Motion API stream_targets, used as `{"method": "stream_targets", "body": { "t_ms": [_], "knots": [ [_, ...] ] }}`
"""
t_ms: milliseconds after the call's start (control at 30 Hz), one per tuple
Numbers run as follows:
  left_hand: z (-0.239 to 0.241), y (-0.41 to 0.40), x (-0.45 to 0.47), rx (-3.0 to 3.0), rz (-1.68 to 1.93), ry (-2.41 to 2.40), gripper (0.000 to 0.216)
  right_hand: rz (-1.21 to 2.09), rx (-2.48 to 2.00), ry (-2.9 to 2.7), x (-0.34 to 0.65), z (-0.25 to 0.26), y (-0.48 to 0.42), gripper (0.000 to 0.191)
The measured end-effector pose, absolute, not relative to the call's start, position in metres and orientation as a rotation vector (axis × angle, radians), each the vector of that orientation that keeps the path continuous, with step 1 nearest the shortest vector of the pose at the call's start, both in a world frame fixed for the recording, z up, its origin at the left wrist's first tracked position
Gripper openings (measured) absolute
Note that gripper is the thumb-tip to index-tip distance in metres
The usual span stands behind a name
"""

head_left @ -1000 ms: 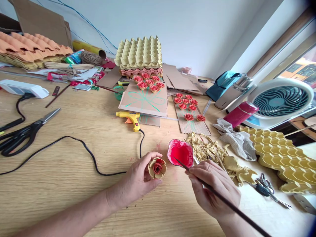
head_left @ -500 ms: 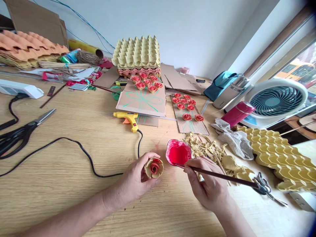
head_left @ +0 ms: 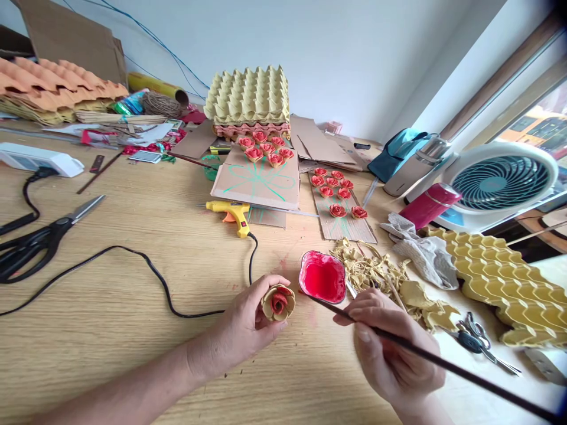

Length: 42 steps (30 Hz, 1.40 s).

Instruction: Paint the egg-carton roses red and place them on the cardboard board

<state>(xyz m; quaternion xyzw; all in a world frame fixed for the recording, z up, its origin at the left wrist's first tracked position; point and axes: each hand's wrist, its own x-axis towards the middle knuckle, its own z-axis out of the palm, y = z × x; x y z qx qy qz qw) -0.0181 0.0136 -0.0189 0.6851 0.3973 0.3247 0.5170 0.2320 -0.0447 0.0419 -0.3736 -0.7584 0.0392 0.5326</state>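
Observation:
My left hand [head_left: 245, 321] is closed around a small cardboard rose [head_left: 278, 302] whose centre is painted red and whose outer petals are bare tan. My right hand [head_left: 390, 348] pinches a long thin dark paintbrush [head_left: 425, 357]. The brush tip lies at the near rim of a small cup of red paint [head_left: 323, 277], just right of the rose. The brush handle runs off toward the lower right.
A yellow glue gun [head_left: 233, 211] with a black cord lies behind the hands. Black scissors [head_left: 35, 242] are at left. Cardboard sheets with several painted roses [head_left: 336, 192], stacked egg trays [head_left: 248, 97], cardboard scraps [head_left: 376, 268], a rag, a fan [head_left: 500, 183] and small scissors [head_left: 476, 336] crowd the back and right.
My right hand drew back toward me and swung the brush handle down to the lower right. The tip stays at the paint cup. The rose stayed in my left hand.

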Motion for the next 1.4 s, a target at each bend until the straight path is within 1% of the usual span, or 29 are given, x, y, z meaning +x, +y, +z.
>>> {"method": "stream_targets", "body": {
  "t_ms": [133, 333, 533, 733, 900, 1033, 1167, 1400],
  "knots": [
    [-0.017, 0.013, -0.018, 1.678, 0.773, 0.948, 0.048, 0.134, -0.825, -1.936, 0.22, 0.047, -0.043, 0.017],
    [-0.018, 0.012, -0.018, 1.687, 0.753, 0.916, 0.044, 0.043, -0.859, -2.026, 0.214, 0.042, -0.04, 0.014],
    [-0.011, 0.011, -0.018, 1.662, 0.721, 0.931, 0.047, -0.067, -0.855, -2.087, 0.214, 0.045, -0.04, 0.018],
    [-0.002, 0.011, -0.016, 1.625, 0.681, 0.951, 0.047, -0.069, -0.806, -2.056, 0.217, 0.046, -0.042, 0.015],
    [-0.005, 0.012, -0.016, 1.646, 0.722, 0.938, 0.047, -0.022, -0.839, -2.093, 0.213, 0.045, -0.042, 0.017],
    [-0.008, 0.013, -0.015, 1.635, 0.725, 0.951, 0.047, -0.052, -0.889, -2.082, 0.215, 0.044, -0.042, 0.016],
    [-0.009, 0.013, -0.014, 1.637, 0.751, 0.961, 0.048, -0.034, -0.846, -2.042, 0.218, 0.043, -0.044, 0.019],
    [-0.007, 0.014, -0.014, 1.615, 0.775, 0.937, 0.045, -0.037, -0.866, -2.112, 0.212, 0.044, -0.041, 0.016]
  ]
}}
